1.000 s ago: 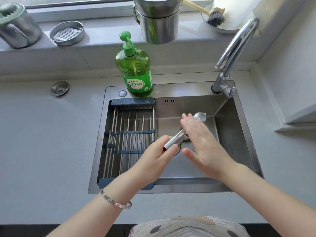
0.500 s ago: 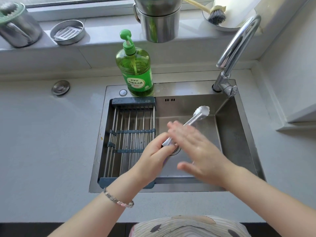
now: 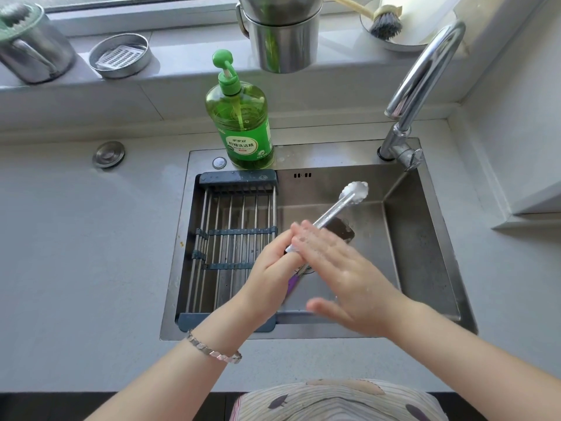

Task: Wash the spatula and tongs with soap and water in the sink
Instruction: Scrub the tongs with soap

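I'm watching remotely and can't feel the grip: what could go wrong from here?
1. The tongs look soapy and only the left hand grips them, at the handle end; the flat right hand rubbing along them could knock them loose.
2. If they slip, they would likely land on the dark spatula below in the sink.

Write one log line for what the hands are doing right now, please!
step: soaping tongs | left hand: holds handle end | right hand: flat, rubbing shaft | spatula: lying in sink | faucet: no water seen
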A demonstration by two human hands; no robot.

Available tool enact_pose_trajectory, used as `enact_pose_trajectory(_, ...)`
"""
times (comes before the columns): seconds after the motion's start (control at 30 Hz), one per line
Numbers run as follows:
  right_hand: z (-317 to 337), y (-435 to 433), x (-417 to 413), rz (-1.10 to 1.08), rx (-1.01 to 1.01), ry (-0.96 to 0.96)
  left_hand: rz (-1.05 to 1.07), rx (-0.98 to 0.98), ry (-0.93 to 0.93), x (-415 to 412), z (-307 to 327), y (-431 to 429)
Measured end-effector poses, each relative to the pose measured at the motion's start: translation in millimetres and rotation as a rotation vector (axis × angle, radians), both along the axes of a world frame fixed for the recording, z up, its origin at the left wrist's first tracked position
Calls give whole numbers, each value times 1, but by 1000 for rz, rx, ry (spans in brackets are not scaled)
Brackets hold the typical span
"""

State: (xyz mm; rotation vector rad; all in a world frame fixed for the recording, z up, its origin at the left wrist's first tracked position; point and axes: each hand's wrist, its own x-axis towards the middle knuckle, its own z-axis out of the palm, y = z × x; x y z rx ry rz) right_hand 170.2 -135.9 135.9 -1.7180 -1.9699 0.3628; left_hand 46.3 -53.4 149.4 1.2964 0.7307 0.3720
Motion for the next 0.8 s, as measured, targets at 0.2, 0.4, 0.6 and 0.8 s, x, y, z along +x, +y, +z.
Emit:
enact_pose_trajectory(0.2, 3, 7, 28, -258, -31, 27, 152, -395, -162, 3, 7, -1)
enact_pose_trajectory(0.4, -1, 6, 26, -139, -22, -203, 148, -639, -233, 7, 11, 4)
enact_pose_trajectory(0.6, 0, 4, 13, 20, -9, -241, 131, -722, -226, 7, 18, 3)
enact_pose_trajectory(0.8, 4, 9, 30, -129, -85, -206, 158, -776, -221, 3, 18, 3)
